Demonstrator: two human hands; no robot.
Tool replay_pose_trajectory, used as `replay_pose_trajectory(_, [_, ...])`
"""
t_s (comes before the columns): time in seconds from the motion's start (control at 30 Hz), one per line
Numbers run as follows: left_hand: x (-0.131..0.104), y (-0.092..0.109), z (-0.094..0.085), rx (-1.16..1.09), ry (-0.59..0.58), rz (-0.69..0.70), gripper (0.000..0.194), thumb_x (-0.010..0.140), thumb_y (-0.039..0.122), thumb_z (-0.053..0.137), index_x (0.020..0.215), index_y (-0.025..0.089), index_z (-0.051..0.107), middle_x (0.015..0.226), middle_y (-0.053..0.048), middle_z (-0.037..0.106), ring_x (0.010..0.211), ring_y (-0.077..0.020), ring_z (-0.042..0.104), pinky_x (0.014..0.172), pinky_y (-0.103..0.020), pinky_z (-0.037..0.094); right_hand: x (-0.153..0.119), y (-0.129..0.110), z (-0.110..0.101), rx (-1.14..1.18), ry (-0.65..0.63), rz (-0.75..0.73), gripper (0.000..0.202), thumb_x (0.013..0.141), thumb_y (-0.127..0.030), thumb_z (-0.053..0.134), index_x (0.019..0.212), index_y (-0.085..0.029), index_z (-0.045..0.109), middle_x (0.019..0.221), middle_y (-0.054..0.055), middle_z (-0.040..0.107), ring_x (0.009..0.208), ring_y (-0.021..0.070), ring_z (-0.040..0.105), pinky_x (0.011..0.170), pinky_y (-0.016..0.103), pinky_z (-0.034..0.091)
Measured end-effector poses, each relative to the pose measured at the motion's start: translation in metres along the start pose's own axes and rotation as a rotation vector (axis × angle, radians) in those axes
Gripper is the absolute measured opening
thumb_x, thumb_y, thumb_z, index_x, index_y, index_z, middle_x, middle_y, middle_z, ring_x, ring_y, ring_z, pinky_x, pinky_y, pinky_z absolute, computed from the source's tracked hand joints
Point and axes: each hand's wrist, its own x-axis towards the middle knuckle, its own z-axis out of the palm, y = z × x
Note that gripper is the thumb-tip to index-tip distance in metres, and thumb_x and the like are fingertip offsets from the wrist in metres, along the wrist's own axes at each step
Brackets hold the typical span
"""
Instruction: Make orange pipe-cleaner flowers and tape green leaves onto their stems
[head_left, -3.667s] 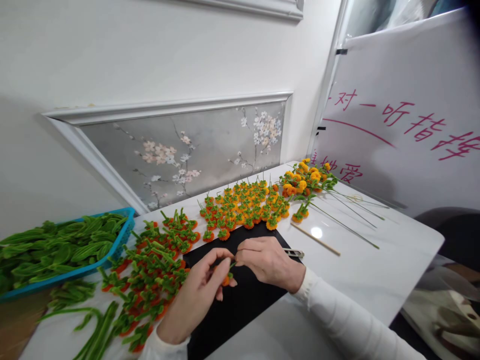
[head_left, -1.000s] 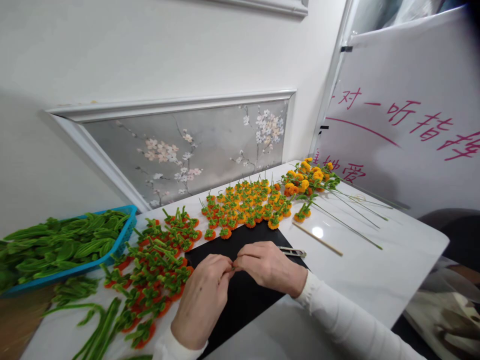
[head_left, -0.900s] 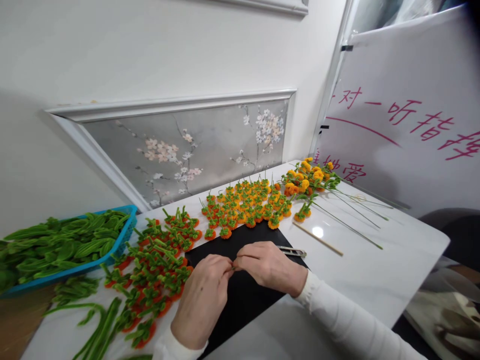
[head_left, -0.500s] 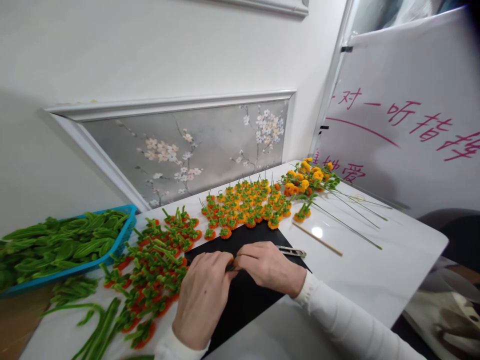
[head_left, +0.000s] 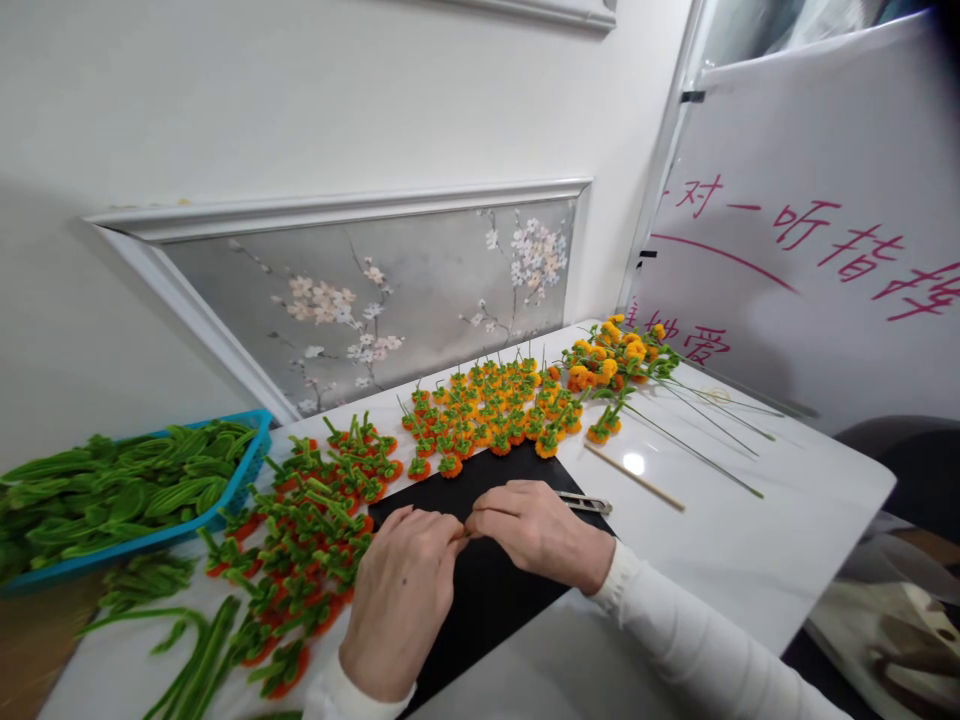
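Note:
Both hands meet over a black mat (head_left: 487,600) on the white table. My left hand (head_left: 409,590) is closed, its thumb and forefinger pinched together. Against it, my right hand (head_left: 536,530) is closed too, fingertips touching the left ones. Whatever lies between the fingertips is hidden or too small to make out. Just beyond the mat stand several small orange-yellow fuzzy flowers (head_left: 487,405) with green stems pointing up. Left of my left hand, red-orange flower pieces (head_left: 300,560) with green tops lie crowded together. A metal box cutter (head_left: 585,502) rests at the mat's right edge, partly behind my right hand.
A blue basket (head_left: 259,450) of green fuzzy leaves stands far left, with loose green strips (head_left: 206,660) before it. A bunch of yellow flowers (head_left: 619,355) on long stems lies at the back right. Nearer is a thin wooden stick (head_left: 636,478). A wall closes the back.
The fingertips have shifted slightly against each other, and my left hand has moved a little to the left. The flowers and tools have stayed in place.

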Motion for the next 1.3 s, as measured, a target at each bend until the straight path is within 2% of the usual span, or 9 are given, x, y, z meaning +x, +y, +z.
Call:
replay_pose_trajectory(0.17, [0.0,-0.004,0.0,-0.038,-0.053,0.011,0.024,0.086,0.011,0.043,0.074,0.02,0.062,0.076,-0.003,0.065,0.079,-0.0217,0.062,0.087,-0.042,0.041,-0.002,0.003,0.002,0.014,-0.036,0.02,0.022,0.094,-0.011,0.038,0.09,-0.016,0.059,0.089,0.004,0.064,0.08,0.0118,0.059,0.067,0.024,0.044])
replay_pose_trajectory(0.3, [0.002,-0.009,0.004,-0.124,-0.029,0.023,0.012,0.082,0.016,0.054,0.088,0.022,0.062,0.088,-0.003,0.067,0.088,-0.0229,0.061,0.088,-0.042,0.041,-0.004,0.006,0.005,0.077,-0.033,0.086,0.015,0.092,-0.015,0.044,0.091,-0.016,0.059,0.088,0.004,0.064,0.081,0.0126,0.059,0.073,0.023,0.044])
replay_pose_trajectory(0.4, [0.004,-0.011,0.009,-0.171,0.032,-0.014,0.02,0.077,0.014,0.059,0.095,0.022,0.061,0.082,-0.002,0.068,0.083,-0.0227,0.062,0.086,-0.042,0.042,-0.005,0.006,0.007,0.085,-0.033,0.105,0.017,0.092,-0.016,0.045,0.085,-0.017,0.06,0.083,0.004,0.063,0.077,0.0125,0.058,0.071,0.023,0.044])
replay_pose_trajectory(0.53, [0.006,-0.013,0.015,-0.24,0.078,-0.033,0.028,0.078,0.014,0.055,0.104,0.024,0.06,0.069,0.003,0.07,0.074,-0.0201,0.065,0.095,-0.043,0.037,-0.005,0.006,0.01,0.088,-0.04,0.116,0.018,0.091,-0.013,0.044,0.084,-0.017,0.06,0.082,0.003,0.062,0.075,0.0118,0.058,0.071,0.022,0.044])
replay_pose_trajectory(0.73, [0.006,-0.015,0.017,-0.313,0.033,-0.067,0.027,0.081,0.017,0.051,0.105,0.025,0.06,0.078,0.003,0.074,0.078,-0.02,0.068,0.098,-0.042,0.035,-0.006,0.011,0.013,0.112,-0.024,0.077,0.02,0.093,-0.014,0.041,0.089,-0.018,0.06,0.087,0.004,0.065,0.081,0.0124,0.059,0.071,0.023,0.043])
replay_pose_trajectory(0.87, [0.007,-0.015,0.015,-0.387,0.002,-0.131,0.021,0.08,0.017,0.05,0.099,0.025,0.056,0.074,0.003,0.073,0.084,-0.0211,0.066,0.081,-0.035,0.044,-0.005,0.013,0.013,0.156,-0.014,0.087,0.018,0.093,-0.016,0.043,0.089,-0.018,0.061,0.089,0.004,0.067,0.083,0.0129,0.06,0.07,0.024,0.044])
replay_pose_trajectory(0.97, [0.009,-0.018,0.015,-0.551,-0.077,-0.191,0.013,0.081,0.022,0.051,0.094,0.024,0.052,0.068,0.006,0.071,0.07,-0.0177,0.065,0.065,-0.028,0.045,-0.003,0.013,0.011,0.268,0.01,0.096,0.017,0.093,-0.018,0.045,0.088,-0.017,0.061,0.09,0.003,0.066,0.083,0.0121,0.059,0.072,0.023,0.046])
replay_pose_trajectory(1.17, [0.01,-0.024,0.018,-0.995,-0.227,-0.273,0.015,0.08,0.023,0.053,0.094,0.021,0.048,0.068,0.002,0.071,0.061,-0.0135,0.06,0.055,-0.023,0.042,-0.003,0.014,0.008,0.415,0.029,0.111,0.021,0.093,-0.012,0.044,0.084,-0.016,0.062,0.087,0.002,0.066,0.082,0.0112,0.057,0.075,0.021,0.047])
replay_pose_trajectory(1.3, [0.009,-0.026,0.015,-1.111,-0.349,-0.265,0.016,0.082,0.028,0.053,0.094,0.018,0.046,0.067,0.0,0.07,0.053,-0.0105,0.051,0.05,-0.022,0.035,-0.003,0.012,0.006,0.445,0.006,0.134,0.022,0.092,-0.012,0.045,0.081,-0.017,0.063,0.084,0.001,0.066,0.08,0.0109,0.057,0.075,0.02,0.047])
